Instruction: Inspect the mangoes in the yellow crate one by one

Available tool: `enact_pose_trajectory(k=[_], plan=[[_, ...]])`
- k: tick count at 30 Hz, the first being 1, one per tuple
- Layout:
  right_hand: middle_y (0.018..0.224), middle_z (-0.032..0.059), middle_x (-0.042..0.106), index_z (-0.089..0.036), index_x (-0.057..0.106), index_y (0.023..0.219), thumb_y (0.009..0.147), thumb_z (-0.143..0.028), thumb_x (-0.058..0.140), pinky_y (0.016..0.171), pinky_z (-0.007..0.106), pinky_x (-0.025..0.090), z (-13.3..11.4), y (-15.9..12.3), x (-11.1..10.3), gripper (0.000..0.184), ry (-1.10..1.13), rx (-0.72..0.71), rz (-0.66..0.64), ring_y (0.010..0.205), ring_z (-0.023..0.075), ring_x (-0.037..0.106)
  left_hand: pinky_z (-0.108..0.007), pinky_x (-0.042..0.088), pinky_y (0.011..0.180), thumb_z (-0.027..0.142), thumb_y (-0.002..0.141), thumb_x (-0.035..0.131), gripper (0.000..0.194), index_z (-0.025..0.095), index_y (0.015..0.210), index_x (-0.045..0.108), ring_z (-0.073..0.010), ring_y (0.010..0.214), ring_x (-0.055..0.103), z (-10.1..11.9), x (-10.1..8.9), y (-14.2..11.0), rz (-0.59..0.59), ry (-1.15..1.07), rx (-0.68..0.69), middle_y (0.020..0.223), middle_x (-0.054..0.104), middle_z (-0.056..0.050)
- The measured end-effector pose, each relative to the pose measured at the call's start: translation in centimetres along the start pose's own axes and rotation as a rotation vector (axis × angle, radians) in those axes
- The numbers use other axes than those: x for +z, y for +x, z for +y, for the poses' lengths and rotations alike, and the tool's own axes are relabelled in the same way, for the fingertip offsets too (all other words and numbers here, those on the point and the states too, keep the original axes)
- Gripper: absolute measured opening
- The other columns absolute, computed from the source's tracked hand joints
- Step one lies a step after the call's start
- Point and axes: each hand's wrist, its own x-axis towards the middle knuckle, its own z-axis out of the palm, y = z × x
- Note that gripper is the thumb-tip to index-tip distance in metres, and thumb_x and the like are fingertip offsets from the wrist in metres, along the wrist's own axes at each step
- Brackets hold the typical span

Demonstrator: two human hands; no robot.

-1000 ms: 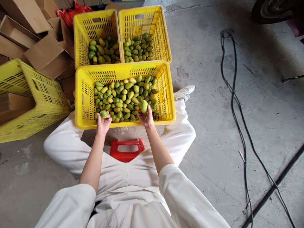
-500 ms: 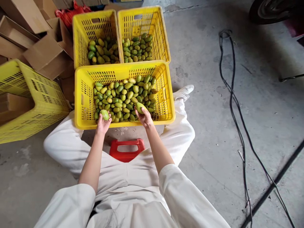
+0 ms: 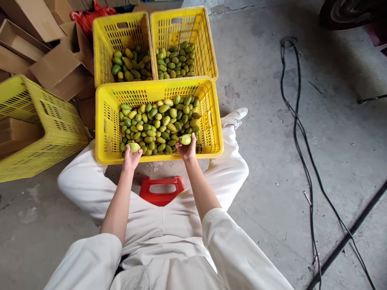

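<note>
My left hand (image 3: pixel 130 161) has its fingers closed around a yellow-green mango (image 3: pixel 134 147), above the near left part of a yellow plastic crate (image 3: pixel 160 158). On the right, a second light green mango (image 3: pixel 185 139) lies sideways in the grip of my right hand (image 3: pixel 188 152), over the same crate's near side. Many small green and yellowish mangoes (image 3: pixel 157 123) cover the crate's bottom below both hands. Palms and fingers partly hide the fruit nearest to me.
Two more yellow crates, left (image 3: pixel 121 16) and right (image 3: pixel 178 11), stand behind with mangoes inside. A tilted yellow crate (image 3: pixel 60 121) and cardboard boxes (image 3: pixel 57 68) lie left. Between my legs is a red stool (image 3: pixel 161 199). Black cables (image 3: pixel 298 117) run along the floor at right.
The mango in my right hand has turned from a slant to lying sideways, and that wrist has rotated. The left hand's mango has also turned slightly; both hands stay over the crate.
</note>
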Motion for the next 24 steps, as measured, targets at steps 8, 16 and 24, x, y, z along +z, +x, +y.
enact_pose_trajectory(k=[8, 16, 24], plan=[[0.076, -0.0036, 0.074, -0.026, 0.06, 0.082, 0.09, -0.032, 0.082, 0.073, 0.03, 0.071, -0.1, -0.9, 0.4, 0.024, -0.019, 0.038, -0.095, 0.068, 0.0131, 0.071, -0.016, 0.052, 0.06, 0.04, 0.109, 0.071, 0.027, 0.019, 0.092, 0.067, -0.0126, 0.083, 0.068, 0.8, 0.4, -0.4, 0.004, 0.017, -0.11, 0.094, 0.07, -0.006], [0.086, -0.0023, 0.077, -0.028, 0.064, 0.099, 0.095, -0.041, 0.079, 0.055, 0.022, 0.06, -0.4, -0.4, -0.1, 0.02, 0.049, 0.005, -0.08, 0.067, 0.0131, 0.069, -0.014, 0.038, 0.044, 0.044, 0.112, 0.053, 0.034, 0.017, 0.098, 0.069, -0.0155, 0.081, 0.064, 2.0, 0.5, -1.5, -0.066, -0.017, -0.176, 0.095, 0.064, -0.011], [0.099, -0.001, 0.081, -0.031, 0.065, 0.11, 0.086, -0.029, 0.079, 0.072, 0.033, 0.067, 0.2, -0.2, -0.7, 0.028, -0.076, 0.055, -0.147, 0.085, 0.0199, 0.077, -0.02, 0.044, 0.054, 0.045, 0.119, 0.047, 0.041, 0.017, 0.106, 0.075, -0.0128, 0.072, 0.06, 1.2, 1.0, -1.2, -0.007, 0.039, -0.165, 0.095, 0.068, -0.01]])
